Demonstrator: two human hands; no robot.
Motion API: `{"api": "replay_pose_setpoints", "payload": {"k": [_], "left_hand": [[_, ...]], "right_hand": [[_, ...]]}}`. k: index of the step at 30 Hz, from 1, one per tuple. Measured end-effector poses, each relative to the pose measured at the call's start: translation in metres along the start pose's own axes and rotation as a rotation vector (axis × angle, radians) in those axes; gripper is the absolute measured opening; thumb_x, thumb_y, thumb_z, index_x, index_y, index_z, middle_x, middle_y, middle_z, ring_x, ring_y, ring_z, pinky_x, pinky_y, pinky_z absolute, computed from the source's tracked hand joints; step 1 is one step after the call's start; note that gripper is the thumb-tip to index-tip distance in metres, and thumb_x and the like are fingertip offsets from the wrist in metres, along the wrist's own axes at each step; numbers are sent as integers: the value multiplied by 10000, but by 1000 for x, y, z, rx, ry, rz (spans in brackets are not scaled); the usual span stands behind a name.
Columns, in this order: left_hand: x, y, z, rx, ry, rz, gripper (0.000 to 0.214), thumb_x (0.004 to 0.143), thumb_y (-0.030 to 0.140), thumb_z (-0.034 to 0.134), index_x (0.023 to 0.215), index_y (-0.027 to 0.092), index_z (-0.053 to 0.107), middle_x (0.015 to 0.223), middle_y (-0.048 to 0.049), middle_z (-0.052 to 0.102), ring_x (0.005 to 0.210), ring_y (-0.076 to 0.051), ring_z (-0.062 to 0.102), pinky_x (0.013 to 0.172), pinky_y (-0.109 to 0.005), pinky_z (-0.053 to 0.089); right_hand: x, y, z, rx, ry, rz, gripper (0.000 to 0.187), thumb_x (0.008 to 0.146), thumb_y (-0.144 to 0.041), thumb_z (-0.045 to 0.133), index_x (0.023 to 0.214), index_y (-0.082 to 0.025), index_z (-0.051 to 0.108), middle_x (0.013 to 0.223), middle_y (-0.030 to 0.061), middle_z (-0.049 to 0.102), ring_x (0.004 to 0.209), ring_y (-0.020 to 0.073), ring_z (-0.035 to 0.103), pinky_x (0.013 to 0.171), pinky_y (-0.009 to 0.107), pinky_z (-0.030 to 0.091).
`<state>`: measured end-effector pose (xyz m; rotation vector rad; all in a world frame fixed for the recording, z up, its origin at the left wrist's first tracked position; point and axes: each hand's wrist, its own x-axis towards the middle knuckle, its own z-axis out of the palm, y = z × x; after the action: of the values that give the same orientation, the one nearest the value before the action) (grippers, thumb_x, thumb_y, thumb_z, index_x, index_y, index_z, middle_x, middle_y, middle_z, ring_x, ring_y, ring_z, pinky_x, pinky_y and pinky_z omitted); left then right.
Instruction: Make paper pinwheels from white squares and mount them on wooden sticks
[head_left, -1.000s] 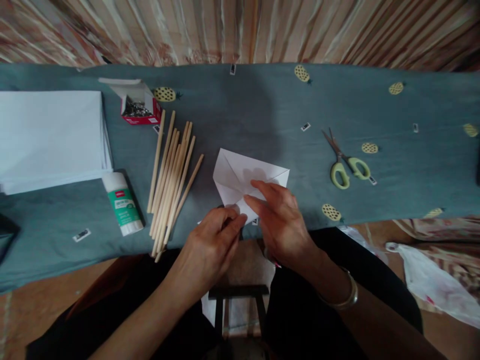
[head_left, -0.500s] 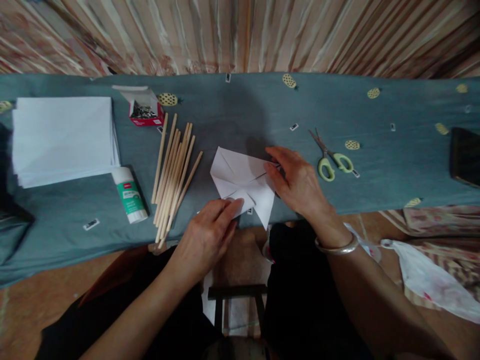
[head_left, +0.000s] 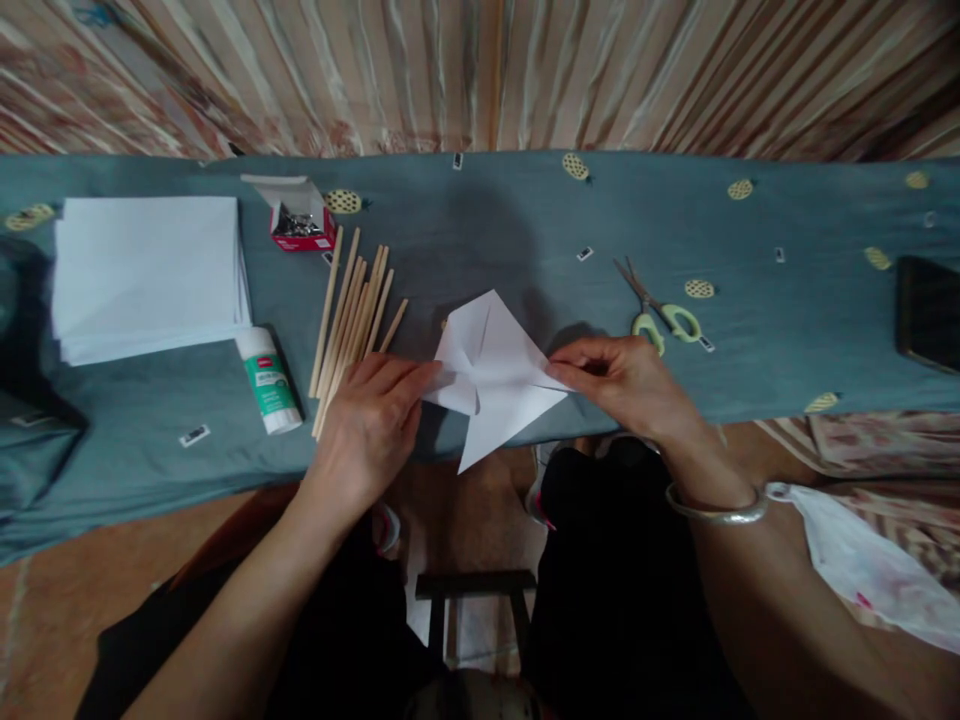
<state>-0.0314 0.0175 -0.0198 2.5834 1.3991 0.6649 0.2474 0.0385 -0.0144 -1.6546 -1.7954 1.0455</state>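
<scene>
A white folded paper pinwheel (head_left: 499, 365) with slit, turned corners is held between both hands over the table's near edge. My left hand (head_left: 375, 415) pinches its left flap between thumb and fingers. The right-hand corner is gripped by my right hand (head_left: 626, 380), thumb beneath the forefinger, with a silver bangle at the wrist. One pointed corner of the paper hangs toward me past the cloth's edge. Just beyond my left hand lie several wooden sticks (head_left: 352, 310), their near ends partly hidden by it. Green-handled scissors (head_left: 656, 305) rest beyond my right hand.
On the left of the blue-green tablecloth (head_left: 465, 240) are a stack of white paper (head_left: 150, 275), a glue stick (head_left: 270, 385) and an open red box of small metal pins (head_left: 304, 225). A dark object (head_left: 926, 315) lies at the far right. A stool (head_left: 476, 585) stands below.
The paper pinwheel has turned, and its loose point has swung left. My left hand has moved left to another flap; my right hand has shifted right and closed on a corner.
</scene>
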Motion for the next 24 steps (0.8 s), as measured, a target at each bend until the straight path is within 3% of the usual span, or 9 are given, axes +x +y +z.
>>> {"api": "replay_pose_setpoints", "payload": {"k": [2, 5, 11, 14, 18, 21, 24], "left_hand": [[2, 1, -3, -5, 39, -10, 376, 820, 33, 508, 1179, 98, 599, 1070, -128, 663, 987, -274, 581, 858, -440, 522], [1, 17, -7, -51, 104, 7, 432, 816, 41, 514, 1243, 98, 540, 1169, -147, 613, 1082, -281, 540, 920, -452, 489], [-9, 59, 7, -114, -34, 166, 307, 875, 217, 598, 1159, 103, 577, 1068, -119, 659, 1005, -258, 562, 802, -397, 462], [-11, 61, 18, -53, -52, 180, 236, 894, 151, 571, 1124, 118, 609, 1059, -92, 682, 982, -231, 565, 786, -369, 431], [-8, 58, 20, -28, -39, 209, 205, 904, 125, 553, 1096, 115, 625, 1051, -79, 693, 949, -214, 562, 776, -356, 412], [-6, 59, 17, -24, -25, 218, 184, 916, 129, 535, 1070, 112, 633, 1034, -77, 696, 924, -207, 559, 758, -352, 409], [-3, 61, 15, -18, -26, 216, 186, 921, 132, 526, 1070, 114, 635, 1030, -73, 693, 930, -211, 555, 757, -353, 405]], "right_hand": [[-5, 2, -1, 17, -29, 17, 236, 793, -395, 647, 778, -176, 733, 734, 32, 718, 617, 150, 621, 561, 264, 449], [-10, 5, -5, -10, 34, 34, 239, 777, -399, 668, 841, -178, 733, 753, 38, 724, 625, 154, 628, 566, 269, 457], [-11, -1, -1, -120, 168, 7, 256, 798, -363, 657, 974, -187, 717, 789, 34, 735, 629, 163, 645, 589, 289, 501], [-5, -9, 8, -172, 261, -63, 328, 804, -315, 650, 1099, -175, 681, 918, 59, 741, 757, 186, 677, 712, 320, 540], [8, -20, 19, -211, 223, -120, 439, 796, -289, 649, 1207, -138, 626, 1064, 101, 719, 910, 219, 676, 809, 352, 542], [17, -26, 24, -206, 203, -72, 498, 764, -310, 687, 1222, -128, 612, 1063, 105, 717, 844, 209, 676, 749, 340, 545], [22, -29, 26, -124, 168, 18, 518, 738, -319, 714, 1213, -140, 609, 935, 68, 741, 704, 168, 662, 694, 317, 536]]}}
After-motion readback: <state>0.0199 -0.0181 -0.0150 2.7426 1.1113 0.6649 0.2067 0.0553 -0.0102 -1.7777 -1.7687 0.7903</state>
